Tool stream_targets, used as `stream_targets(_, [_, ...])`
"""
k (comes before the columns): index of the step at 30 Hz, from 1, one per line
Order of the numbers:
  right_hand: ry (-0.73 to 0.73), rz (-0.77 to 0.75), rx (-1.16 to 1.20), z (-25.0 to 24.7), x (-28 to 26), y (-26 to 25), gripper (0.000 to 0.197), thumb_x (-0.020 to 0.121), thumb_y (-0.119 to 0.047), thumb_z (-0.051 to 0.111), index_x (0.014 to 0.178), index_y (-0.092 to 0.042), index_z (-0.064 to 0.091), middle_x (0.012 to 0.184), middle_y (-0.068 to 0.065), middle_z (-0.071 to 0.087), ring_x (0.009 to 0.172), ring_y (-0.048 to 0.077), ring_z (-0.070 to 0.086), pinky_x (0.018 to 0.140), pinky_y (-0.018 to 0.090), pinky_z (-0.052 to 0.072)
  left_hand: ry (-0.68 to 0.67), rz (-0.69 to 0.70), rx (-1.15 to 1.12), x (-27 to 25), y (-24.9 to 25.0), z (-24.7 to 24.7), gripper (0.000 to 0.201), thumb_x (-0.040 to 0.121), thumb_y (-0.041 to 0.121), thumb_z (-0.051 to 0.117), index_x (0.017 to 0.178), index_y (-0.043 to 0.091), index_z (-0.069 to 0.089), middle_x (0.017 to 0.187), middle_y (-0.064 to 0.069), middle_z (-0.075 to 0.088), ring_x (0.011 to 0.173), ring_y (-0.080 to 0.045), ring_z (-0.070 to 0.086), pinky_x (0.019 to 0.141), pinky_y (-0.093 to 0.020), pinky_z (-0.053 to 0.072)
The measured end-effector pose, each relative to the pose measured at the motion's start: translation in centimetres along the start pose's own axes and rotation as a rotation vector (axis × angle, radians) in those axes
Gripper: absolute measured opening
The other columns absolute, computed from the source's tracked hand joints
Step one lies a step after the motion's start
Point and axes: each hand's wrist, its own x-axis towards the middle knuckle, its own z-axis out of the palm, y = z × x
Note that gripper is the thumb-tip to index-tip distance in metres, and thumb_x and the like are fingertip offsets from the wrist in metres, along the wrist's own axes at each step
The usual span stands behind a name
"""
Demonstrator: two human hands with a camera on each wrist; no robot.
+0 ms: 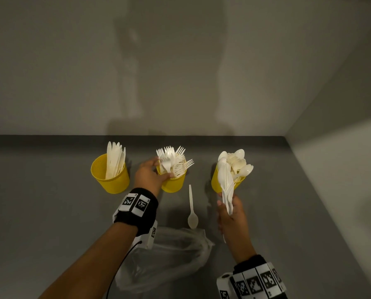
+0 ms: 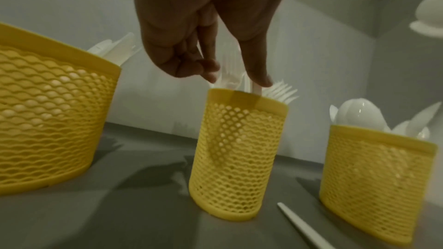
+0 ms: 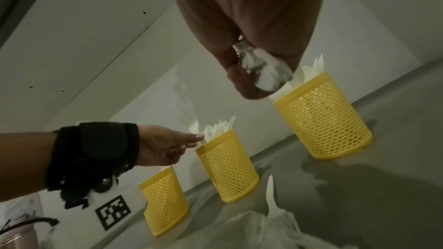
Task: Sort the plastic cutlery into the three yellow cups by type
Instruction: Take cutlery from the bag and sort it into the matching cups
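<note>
Three yellow mesh cups stand in a row: the knife cup [image 1: 110, 173] on the left, the fork cup [image 1: 173, 182] in the middle, the spoon cup [image 1: 218, 180] on the right. My left hand [image 1: 163, 169] is at the fork cup's rim [image 2: 237, 97], thumb and fingers pinching a white fork [image 1: 166, 164] whose handle is inside the cup. My right hand [image 1: 229, 210] grips a bundle of white cutlery [image 1: 226, 186], spoons by the look, just in front of the spoon cup [image 3: 323, 120]. One loose spoon [image 1: 192, 210] lies on the grey table between the two hands.
A crumpled clear plastic bag [image 1: 169, 255] lies on the table near me, between my forearms. Walls close off the table at the back and on the right. Grey tabletop [image 1: 40, 201] stretches to the left of the cups.
</note>
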Motion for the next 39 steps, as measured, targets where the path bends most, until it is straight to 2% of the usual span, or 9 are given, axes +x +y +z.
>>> stream_targets(5, [-0.003,0.036,0.016,-0.9,-0.4,-0.1,0.013,0.092,-0.019,0.049,0.086,-0.031,0.048,0.063,0.006,0.045,0.049,0.013,0.042,0.038,0.016,0.038,0.134,0.077,-0.023,-2.7,-0.9,0.0,0.087,0.050,0.006,0.087,0.126,0.015,0.044,0.129,-0.011,0.041,0.099,-0.029,0.055,0.086,-0.038,0.050])
stream_targets(8, [0.003,0.058,0.025,-1.8,-0.7,0.2,0.013,0.092,-0.019,0.049,0.085,-0.030,0.048,0.062,0.007,0.045,0.047,0.011,0.042,0.037,0.017,0.038,0.197,0.207,-0.008,-5.4,-1.4,1.2,0.073,0.059,0.004,0.080,0.121,0.013,0.043,0.120,-0.006,0.039,0.092,-0.022,0.047,0.082,-0.033,0.044])
stream_targets(11, [0.010,0.079,0.058,-2.8,-1.0,0.7,0.009,0.091,-0.018,0.051,0.088,-0.027,0.051,0.057,0.005,0.044,0.038,0.005,0.042,0.035,0.017,0.038,-0.061,0.533,0.267,-6.2,-2.5,3.5,0.033,0.074,0.001,0.059,0.105,0.008,0.058,0.109,-0.012,0.053,0.094,-0.028,0.054,0.083,-0.035,0.046])
stream_targets(13, [0.027,0.093,0.064,-3.5,-1.0,1.2,0.009,0.091,-0.016,0.051,0.090,-0.025,0.053,0.055,0.006,0.043,0.036,0.005,0.040,0.034,0.018,0.037,-0.338,0.691,0.543,-5.2,-3.0,5.6,0.033,0.071,-0.003,0.052,0.099,0.009,0.065,0.111,-0.015,0.058,0.099,-0.034,0.058,0.086,-0.036,0.050])
stream_targets(16, [0.034,0.101,0.048,-4.3,-1.1,1.8,0.009,0.091,-0.015,0.052,0.095,-0.022,0.055,0.054,0.007,0.043,0.035,0.006,0.039,0.033,0.021,0.037,-0.664,0.648,0.994,-3.0,-3.4,8.0,0.042,0.080,0.006,0.055,0.122,0.012,0.054,0.138,-0.011,0.043,0.123,-0.034,0.043,0.103,-0.036,0.038])
stream_targets(21, [-0.004,0.142,0.073,-5.5,-1.2,2.3,0.008,0.092,-0.012,0.049,0.099,-0.010,0.052,0.064,0.009,0.053,0.038,0.013,0.046,0.033,0.023,0.040,-0.852,0.596,1.332,-1.5,-2.3,9.4,0.030,0.082,0.011,0.053,0.111,0.006,0.057,0.122,-0.015,0.053,0.114,-0.037,0.049,0.099,-0.043,0.040])
stream_targets(26, [0.017,0.165,0.085,-7.1,-1.6,2.9,0.008,0.091,-0.014,0.052,0.098,-0.010,0.055,0.060,0.008,0.055,0.035,0.010,0.043,0.032,0.020,0.035,-0.764,0.537,0.939,-2.1,-1.4,9.2,0.019,0.083,0.015,0.056,0.099,0.006,0.064,0.106,-0.015,0.064,0.102,-0.030,0.057,0.087,-0.033,0.042])
stream_targets(32, [0.097,0.150,0.108,-8.9,-1.0,3.4,0.008,0.090,-0.015,0.055,0.092,-0.011,0.061,0.057,0.006,0.053,0.033,0.006,0.038,0.032,0.017,0.030,-0.179,0.281,-0.109,-5.4,4.9,9.2,0.020,0.075,0.008,0.070,0.093,-0.001,0.070,0.077,-0.003,0.066,0.056,0.016,0.058,0.060,0.002,0.042])
stream_targets(39, [0.066,0.113,0.093,-9.9,-0.8,3.6,0.010,0.090,-0.019,0.054,0.094,-0.014,0.062,0.053,-0.001,0.055,0.035,0.006,0.041,0.035,0.017,0.033,-0.085,0.206,-0.193,-4.1,8.4,11.9,0.020,0.078,0.019,0.069,0.095,0.009,0.071,0.093,-0.016,0.071,0.082,-0.026,0.066,0.085,-0.040,0.054])
